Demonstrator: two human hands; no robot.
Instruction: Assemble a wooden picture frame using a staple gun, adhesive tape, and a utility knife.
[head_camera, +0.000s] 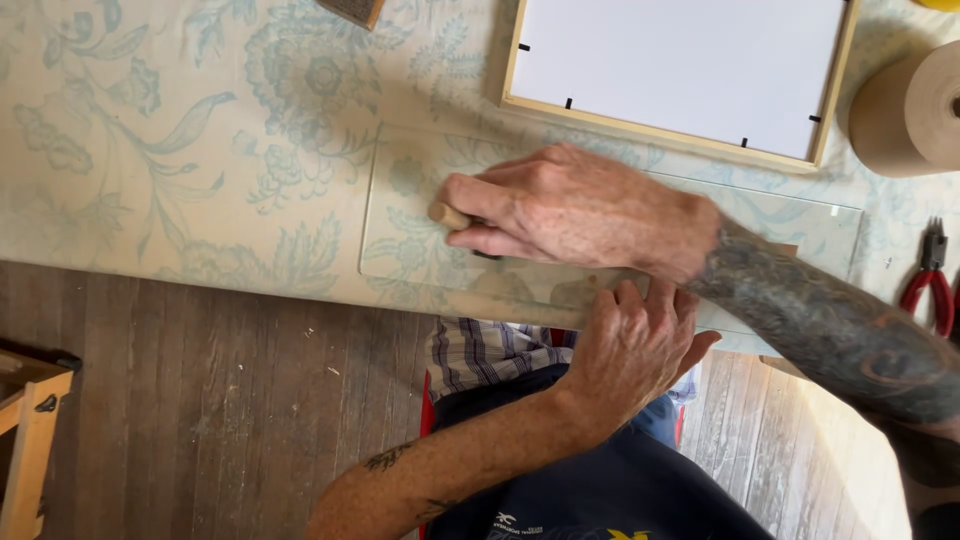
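One clear glass pane (420, 215) lies flat on the table, which is covered by a pale floral cloth (150, 150). The pane is rectangular. Its long axis runs left to right across the view, roughly parallel to the near table edge, dropping slightly toward the right. Its near long edge sits at or just over the table edge.

Two hands are in view, both belonging to the wearer. The right hand (575, 210) reaches in from the right, fingers curled closed around one small tool with a light wooden handle (448, 215). The handle end protrudes left from the fist, so the tool points left, along the pane's long axis. The working tip is hidden under the fingers. The left hand (630, 345) comes up from below and rests at the pane's near edge, fingers bent over the edge and pressing on it; it grips no separate item.

Other items, counted:
- One wooden picture frame (660, 130) with a white backing, just beyond the pane.
- One roll of brown paper (905, 115), at the right edge.
- One pair of red-handled pliers (930, 280), right of the pane.
- One dark block (352, 10), partly cut off at the top edge.

Below the table is a wooden plank floor (200, 400).
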